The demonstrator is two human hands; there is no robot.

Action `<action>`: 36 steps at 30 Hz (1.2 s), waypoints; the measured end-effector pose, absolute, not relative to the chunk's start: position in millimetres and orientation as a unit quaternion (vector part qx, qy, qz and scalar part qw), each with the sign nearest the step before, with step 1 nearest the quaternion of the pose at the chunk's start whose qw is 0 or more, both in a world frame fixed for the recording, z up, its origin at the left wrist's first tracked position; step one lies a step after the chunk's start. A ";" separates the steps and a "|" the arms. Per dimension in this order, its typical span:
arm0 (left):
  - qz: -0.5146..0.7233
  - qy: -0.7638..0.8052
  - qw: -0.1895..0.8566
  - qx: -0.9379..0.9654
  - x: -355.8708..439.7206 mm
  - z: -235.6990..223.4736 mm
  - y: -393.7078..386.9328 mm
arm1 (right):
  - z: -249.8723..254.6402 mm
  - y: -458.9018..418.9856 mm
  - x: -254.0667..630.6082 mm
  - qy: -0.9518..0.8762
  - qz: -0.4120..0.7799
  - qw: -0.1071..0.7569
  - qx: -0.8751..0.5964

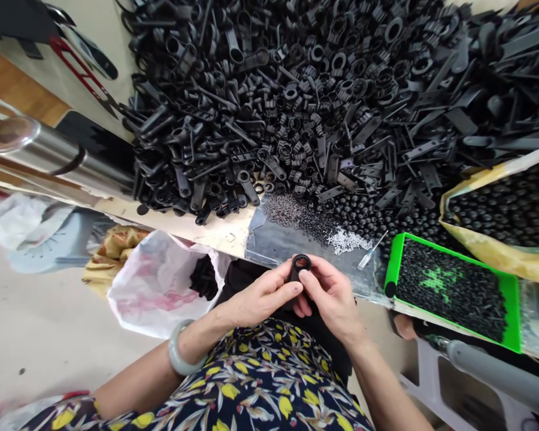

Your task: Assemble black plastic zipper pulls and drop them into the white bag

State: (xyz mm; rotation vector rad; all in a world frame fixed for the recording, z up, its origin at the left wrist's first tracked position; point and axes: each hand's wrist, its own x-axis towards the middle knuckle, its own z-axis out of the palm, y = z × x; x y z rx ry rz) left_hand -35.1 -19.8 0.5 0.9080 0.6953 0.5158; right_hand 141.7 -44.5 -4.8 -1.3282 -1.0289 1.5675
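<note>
Between my two hands, just off the table's front edge, is a black plastic part with a ring-shaped end (301, 262). My left hand (273, 291) is closed on it, thumb across its lower part. My right hand (329, 294) grips the same part from the other side, its thumb just below the ring. The rest of the part is hidden by my fingers. Beyond my hands lie a small heap of silver pins (348, 239), a heap of tiny dark pieces (284, 209) and a thin needle-like tool with a clear handle (366, 260).
A large pile of black plastic parts (251, 108) covers the table. At right stand a green tray (512, 311) of small black pieces and a yellow-edged bag (467, 224) of black balls. A steel flask (49, 149) lies at left; a white bag (148, 293) hangs below.
</note>
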 end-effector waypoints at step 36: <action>0.202 0.376 0.611 0.666 -45.7 4.8 -21.7 | -15.2 -44.3 144.1 -0.436 0.700 0.406 -0.393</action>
